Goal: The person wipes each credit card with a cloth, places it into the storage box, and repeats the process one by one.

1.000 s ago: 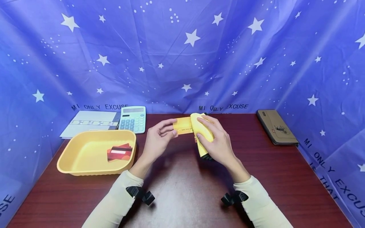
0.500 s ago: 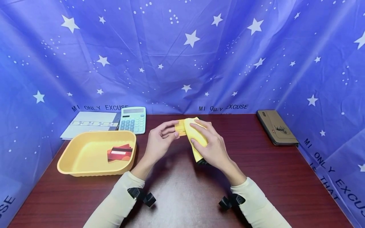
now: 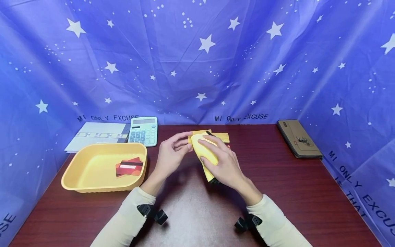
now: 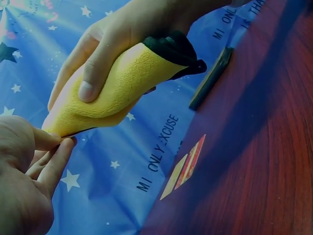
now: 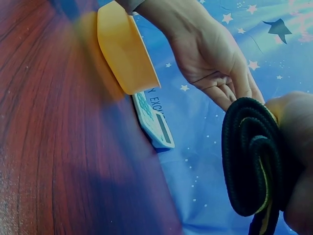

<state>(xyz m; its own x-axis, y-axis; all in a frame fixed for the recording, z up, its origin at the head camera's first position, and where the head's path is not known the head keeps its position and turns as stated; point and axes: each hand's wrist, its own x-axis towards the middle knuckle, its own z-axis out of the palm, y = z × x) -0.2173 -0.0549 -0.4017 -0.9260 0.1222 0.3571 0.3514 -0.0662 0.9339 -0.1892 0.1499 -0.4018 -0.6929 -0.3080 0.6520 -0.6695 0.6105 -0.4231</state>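
Note:
My left hand pinches the left end of a yellow bank card between thumb and fingers, above the table. My right hand grips a folded cloth, yellow outside and black inside, wrapped over the card. Most of the card is hidden by this cloth. In the left wrist view the cloth reaches the left fingertips. The right wrist view shows the rolled black end of the cloth. Behind the right hand, a yellowish card lies on the table, partly covered from the head view.
At left, a yellow plastic basin contains red cards. Behind it are a light blue calculator and a white-and-grey box or folder. A brown zipped wallet lies at far right. A blue star-patterned curtain surrounds the table.
The right hand has slid the cloth leftward and slightly toward me over the card, right up to the left fingers. Another card behind has come into view. The left hand has barely moved.

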